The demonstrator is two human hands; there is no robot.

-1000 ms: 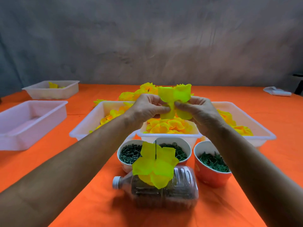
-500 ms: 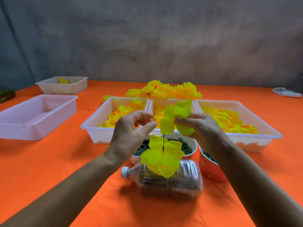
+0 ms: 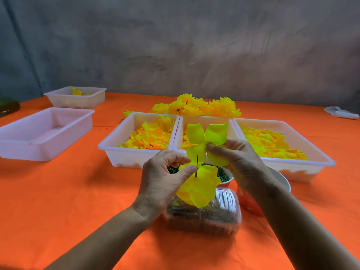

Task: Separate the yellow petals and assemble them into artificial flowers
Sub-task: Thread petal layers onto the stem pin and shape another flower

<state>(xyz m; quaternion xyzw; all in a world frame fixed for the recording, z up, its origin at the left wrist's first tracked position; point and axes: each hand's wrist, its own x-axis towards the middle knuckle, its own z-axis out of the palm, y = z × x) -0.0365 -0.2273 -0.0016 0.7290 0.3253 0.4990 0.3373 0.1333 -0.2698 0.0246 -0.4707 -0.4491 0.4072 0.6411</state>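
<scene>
At centre, above the clear bottle (image 3: 204, 215): right hand (image 3: 239, 162) pinching a four-lobed yellow petal piece (image 3: 204, 141) over the thin stem (image 3: 197, 165), left hand (image 3: 165, 182) at nine o'clock, fingers curled, apparently pinching nothing, petal trays (image 3: 136, 152) at twelve.

- Two bare arms come in from the bottom of the view.
- No sleeves show on either arm.
- The left hand (image 3: 163, 180) wears no glove and no ring.
- The right hand (image 3: 238, 162) is bare too.
- Neither wrist has a watch or band.
</scene>
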